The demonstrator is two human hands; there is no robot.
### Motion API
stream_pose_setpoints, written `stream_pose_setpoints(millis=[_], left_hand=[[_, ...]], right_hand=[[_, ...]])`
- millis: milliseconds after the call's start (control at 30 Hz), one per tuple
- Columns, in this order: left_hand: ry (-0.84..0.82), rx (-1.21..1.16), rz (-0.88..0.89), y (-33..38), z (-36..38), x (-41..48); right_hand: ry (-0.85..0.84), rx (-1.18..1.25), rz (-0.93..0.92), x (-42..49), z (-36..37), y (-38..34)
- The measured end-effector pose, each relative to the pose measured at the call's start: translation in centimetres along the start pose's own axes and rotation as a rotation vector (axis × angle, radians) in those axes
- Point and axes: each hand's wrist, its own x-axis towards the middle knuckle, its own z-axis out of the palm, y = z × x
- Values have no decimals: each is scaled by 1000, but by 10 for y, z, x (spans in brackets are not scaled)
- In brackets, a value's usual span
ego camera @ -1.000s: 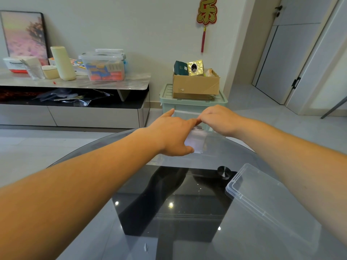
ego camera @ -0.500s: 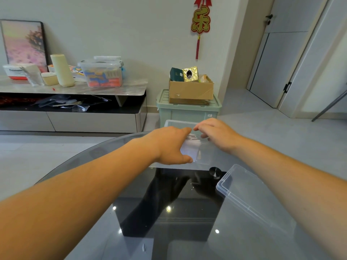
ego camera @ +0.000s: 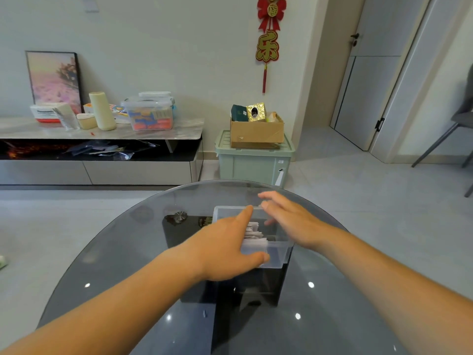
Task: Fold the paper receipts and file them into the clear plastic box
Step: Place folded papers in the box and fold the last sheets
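Observation:
The clear plastic box (ego camera: 278, 254) stands open on the round glass table (ego camera: 122, 254), past its middle. Several folded white paper receipts (ego camera: 255, 233) stand packed inside it. My left hand (ego camera: 225, 248) covers the box's left half. Its thumb lies against the near wall and its index finger reaches to the far rim, so it holds the box. My right hand (ego camera: 290, 219) hovers over the box's right side with straight, spread fingers, motion-blurred and holding nothing. The box's left wall is hidden under my left hand.
A metal disc fitting (ego camera: 180, 216) sits under the glass, left of the box. Beyond the table's far edge stand a green storage bin (ego camera: 253, 162) with a cardboard box (ego camera: 256, 133) on it and a low console (ego camera: 102, 135). A chair (ego camera: 458, 129) stands far right.
My right hand has let go at the box's far rim and opened its fingers over the right side. The view has shifted, and the loose lid at the lower right is out of sight.

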Motion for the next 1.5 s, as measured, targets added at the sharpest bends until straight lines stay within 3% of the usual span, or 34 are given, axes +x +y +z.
stream_pose_setpoints(millis=[233, 333, 400, 467, 567, 667, 800, 967, 1167, 1500], left_hand=[[17, 53, -45, 26, 8, -44], [319, 154, -51, 41, -1, -31], [411, 87, -27, 56, -12, -9], [301, 47, -44, 67, -18, 23], [36, 29, -138, 74, -18, 78], [-177, 3, -221, 78, -13, 119], [-343, -128, -352, 78, -7, 141], [-291, -306, -395, 73, -1, 142], [3, -641, -325, 68, -15, 118], [397, -826, -136, 35, -56, 27]], right_hand=[[52, 107, -39, -54, 13, 0], [393, 193, 2, -67, -7, 1], [632, 174, 116, -71, -23, 13], [714, 118, 285, -73, -36, 32], [617, 18, 538, -75, -41, 59], [571, 112, 639, -72, -39, 76], [559, 184, 566, -70, -34, 80], [596, 398, 504, -69, -34, 62], [616, 536, 352, -69, -38, 40], [524, 471, -26, -78, -18, -21]])
